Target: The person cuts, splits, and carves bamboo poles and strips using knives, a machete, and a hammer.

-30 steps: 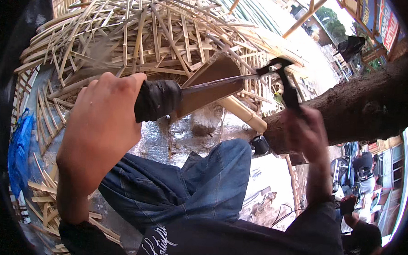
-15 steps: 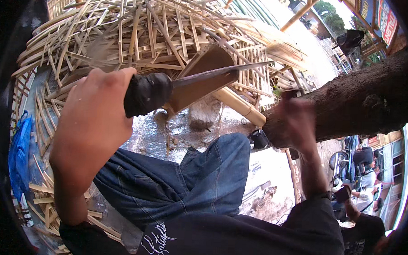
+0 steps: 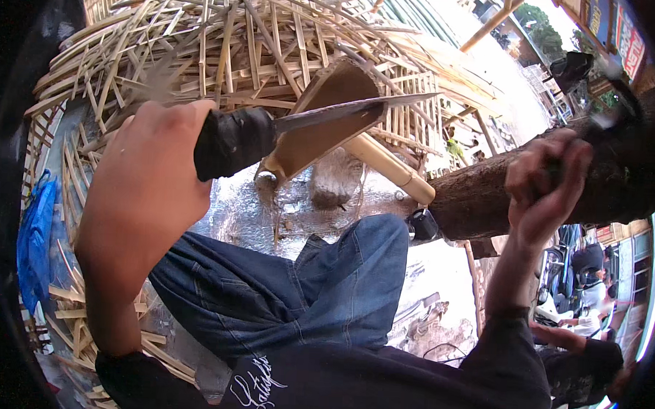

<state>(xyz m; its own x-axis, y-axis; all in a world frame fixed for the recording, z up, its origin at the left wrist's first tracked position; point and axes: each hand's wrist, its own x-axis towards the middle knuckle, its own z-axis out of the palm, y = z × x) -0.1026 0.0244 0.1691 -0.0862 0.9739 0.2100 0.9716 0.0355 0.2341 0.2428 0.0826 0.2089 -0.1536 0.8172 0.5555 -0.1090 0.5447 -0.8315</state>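
My left hand (image 3: 146, 175) is closed around the black-wrapped handle of a large knife (image 3: 339, 116). Its long blade points right and crosses the open end of a thick hollow bamboo piece (image 3: 329, 142); how deep it sits in the bamboo I cannot tell. My right hand (image 3: 549, 174) is raised on the right, in front of a tree trunk, with its fingers wrapped round a dark hammer-like tool (image 3: 615, 118). That tool is smeared by motion, so its exact kind is unclear. A thinner bamboo pole (image 3: 393, 169) lies beside the thick piece.
Split bamboo strips (image 3: 225, 46) are heaped beyond my hands. A thick trunk (image 3: 482, 189) slants across the right side. A small black container (image 3: 422, 223) stands near my knee (image 3: 381, 240). Blue plastic (image 3: 35, 243) lies at left. Another person (image 3: 580, 369) is at the lower right.
My right hand has swung up and to the right with the dark tool, away from the knife blade. My left hand and the knife stay nearly where they were.
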